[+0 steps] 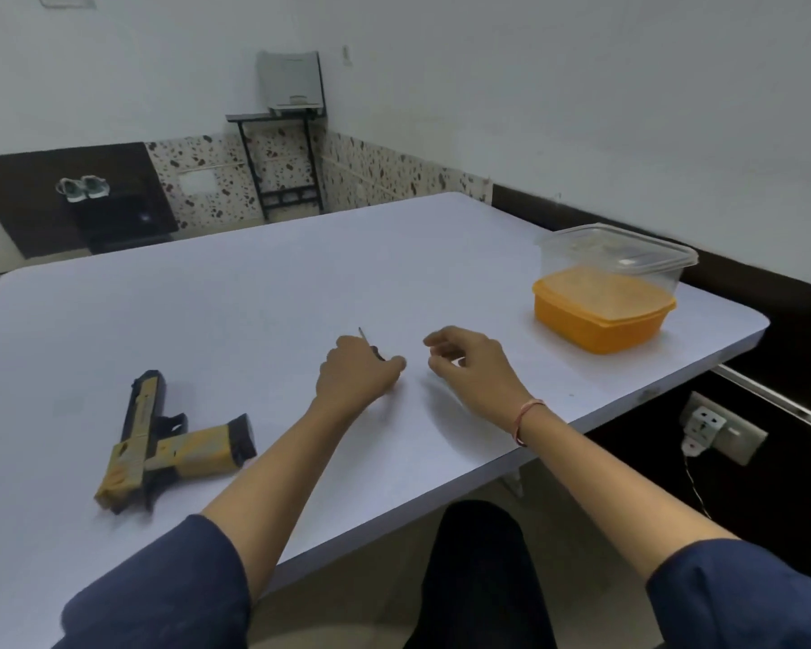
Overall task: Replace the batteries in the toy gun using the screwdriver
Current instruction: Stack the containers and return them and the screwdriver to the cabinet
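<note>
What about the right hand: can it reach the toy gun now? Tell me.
Probably not directly: the left hand, gripping the screwdriver, and its forearm lie between the right hand and the toy gun.

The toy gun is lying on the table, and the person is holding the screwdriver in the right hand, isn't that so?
Not quite. The toy gun does lie on the table, but the head view shows the screwdriver gripped in the left hand, not in the right hand, which shows no tool.

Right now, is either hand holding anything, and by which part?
Left hand grips the screwdriver by its handle, shaft poking out; right hand shows nothing held.
</note>
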